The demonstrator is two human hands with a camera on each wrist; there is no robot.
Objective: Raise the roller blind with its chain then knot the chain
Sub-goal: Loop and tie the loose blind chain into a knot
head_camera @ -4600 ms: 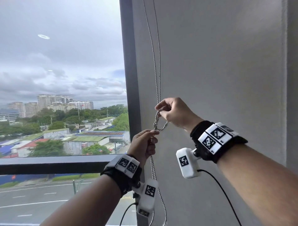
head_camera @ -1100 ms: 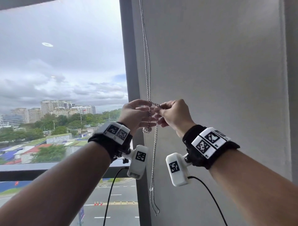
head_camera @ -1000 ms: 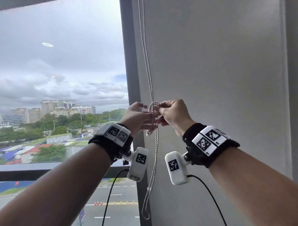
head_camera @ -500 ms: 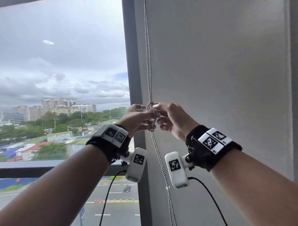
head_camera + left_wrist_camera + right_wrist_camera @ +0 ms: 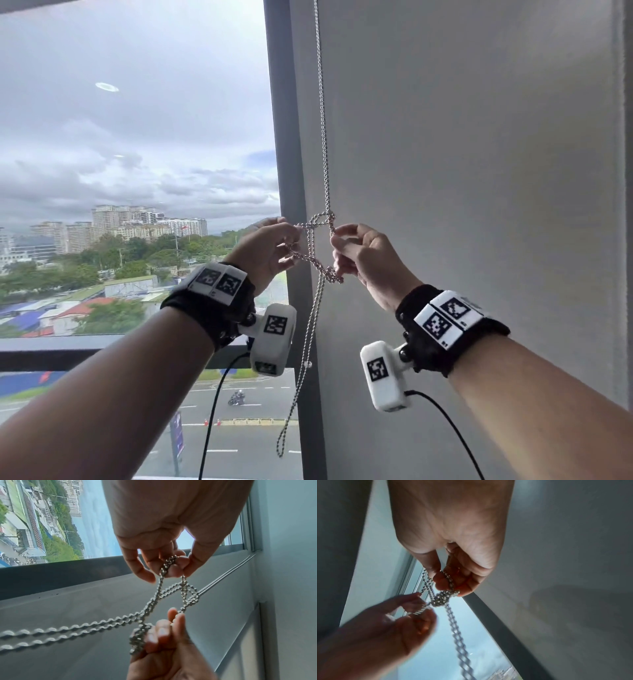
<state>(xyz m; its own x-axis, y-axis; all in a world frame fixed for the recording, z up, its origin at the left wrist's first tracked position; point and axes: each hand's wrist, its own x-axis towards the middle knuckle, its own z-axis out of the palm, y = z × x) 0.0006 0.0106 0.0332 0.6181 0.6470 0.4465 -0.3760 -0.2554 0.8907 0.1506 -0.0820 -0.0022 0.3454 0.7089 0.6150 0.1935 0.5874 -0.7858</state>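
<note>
Metal ball chain (image 5: pixel 322 113), head view: doubled silver strand hanging down the edge of the grey wall (image 5: pixel 479 154), just right of the dark window frame (image 5: pixel 284 144); loose open knot at hand height, the tail below dropping past the frame.
Left hand (image 5: pixel 265 253), head view: raised left of the knot, fingertips pinching a strand drawn sideways out of it.
Right hand (image 5: pixel 366 260), head view: raised right of the knot, fingers curled, thumb and forefinger pinching the chain just below the loop; a bunched length hangs at its lower fingers.
Wrist gear, head view: black bands with square-patterned markers, white camera pods, black cables.
Window pane (image 5: pixel 137 154), head view: cloudy sky, tower blocks, trees, road below.

Ball chain (image 5: pixel 102 623), left wrist view: two parallel strands crossing in an open diamond between both hands.
Left hand (image 5: pixel 164 524), left wrist view: fingertips closed on a small bight of chain.
Right hand (image 5: pixel 166 649), left wrist view: fingers curled round a bunch of beads.

Ball chain (image 5: pixel 443 597), right wrist view: clustered crossing below the fingertips, double strand trailing down, blurred.
Right hand (image 5: pixel 452 534), right wrist view: thumb and fingers pinching the chain.
Left hand (image 5: pixel 388 626), right wrist view: blurred, fingertips nipping a strand.
</note>
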